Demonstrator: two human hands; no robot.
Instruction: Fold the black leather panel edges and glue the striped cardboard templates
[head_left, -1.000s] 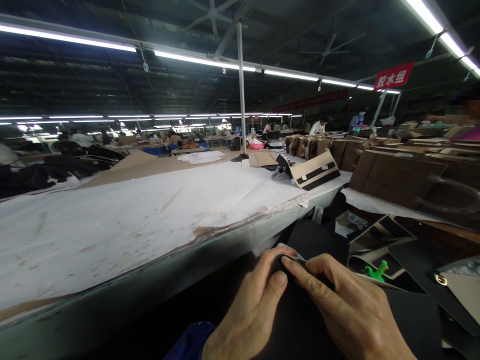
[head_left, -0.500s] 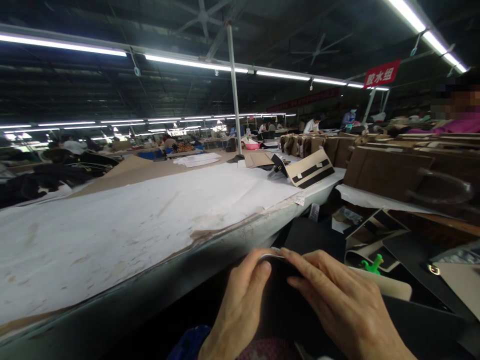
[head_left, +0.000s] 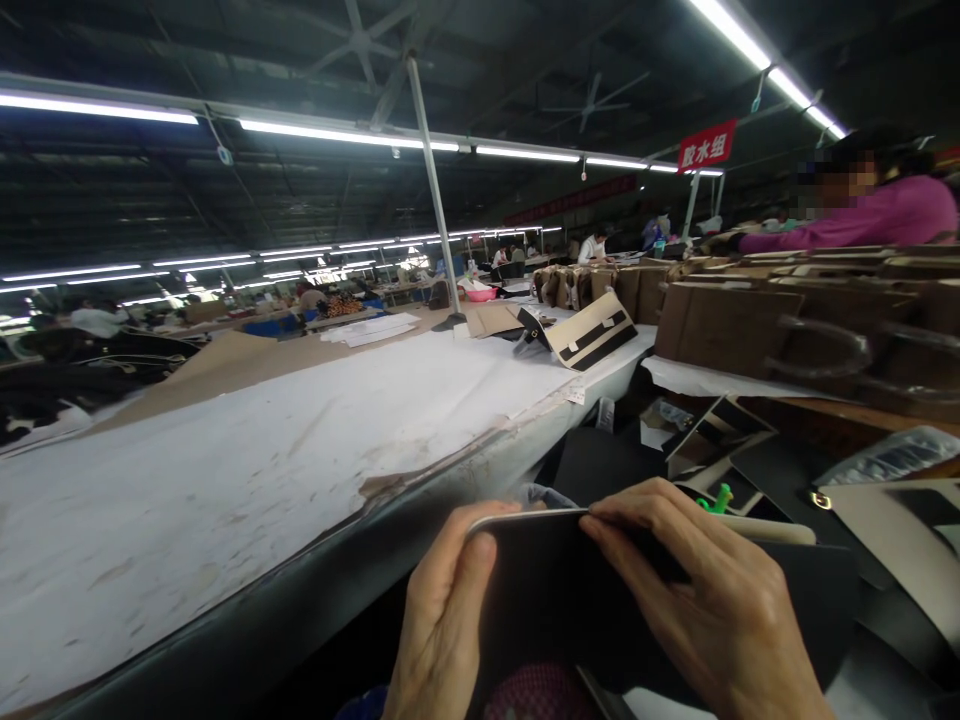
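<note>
Low in the head view, a black sheet-like panel (head_left: 551,585) with a thin pale top edge spans both hands. My left hand (head_left: 448,600) is closed round its upper left corner, the thumb on the near face and the fingers behind. On the right, my right hand (head_left: 701,590) pinches the same top edge between thumb and fingertips. The edge bends at the left corner and runs fairly straight to the right hand. Beyond the right hand, a bright green piece (head_left: 720,498) and a cream rounded bar (head_left: 780,531) partly show.
A long table (head_left: 247,470) covered in white paper runs along the left. A cream-and-black bag piece (head_left: 596,335) stands at its far end. Brown bags (head_left: 727,330) with plastic-wrapped handles line the right. Cream-and-black pieces (head_left: 892,530) lie below them. A person in a purple top (head_left: 892,215) is behind.
The view has turned to the right. My hands have moved farther apart along the panel's edge, the left one leftward, and more of the panel's edge shows straight between them.
</note>
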